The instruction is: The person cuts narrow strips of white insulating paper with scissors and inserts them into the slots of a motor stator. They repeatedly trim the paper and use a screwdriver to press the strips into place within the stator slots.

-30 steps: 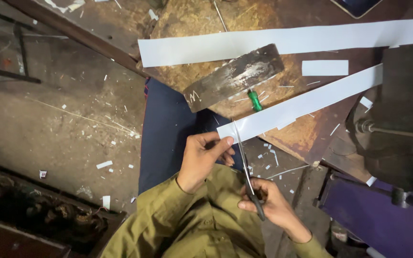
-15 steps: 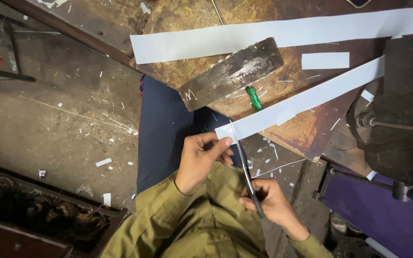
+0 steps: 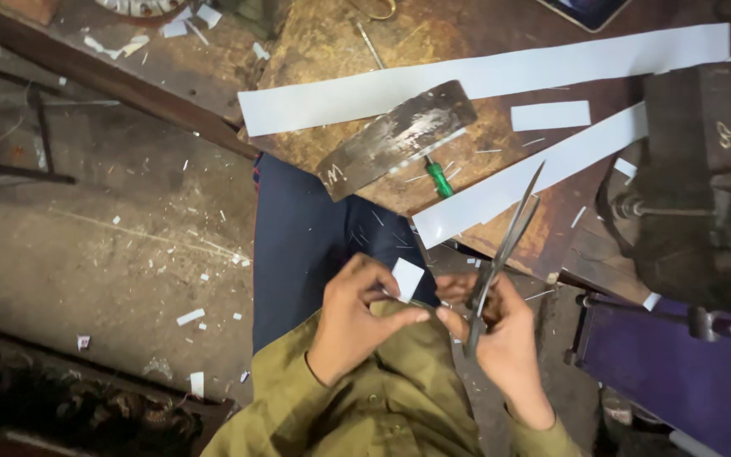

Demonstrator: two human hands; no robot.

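Observation:
My left hand [image 3: 361, 317] pinches a small white cut piece of sheet [image 3: 406, 278] between thumb and fingers, close to my chest. My right hand [image 3: 505, 334] grips long metal scissors [image 3: 505, 245], blades partly apart and pointing up toward the bench. A long white strip [image 3: 535, 173] lies diagonally on the rusty workbench [image 3: 332, 42] just beyond the scissor tips, its cut end near the bench edge.
A wider white strip [image 3: 484, 80] crosses the bench top, with a flat metal plate [image 3: 395, 140] and a green-handled screwdriver [image 3: 438, 179] beside it. A small white rectangle [image 3: 550, 115] lies nearby. A dark vise [image 3: 695, 186] stands at right. White scraps litter the floor [image 3: 112, 245].
The scissors have cut a small piece off the strip's end. My left hand has drawn that piece back toward me, and the scissors have swung up and away from the strip.

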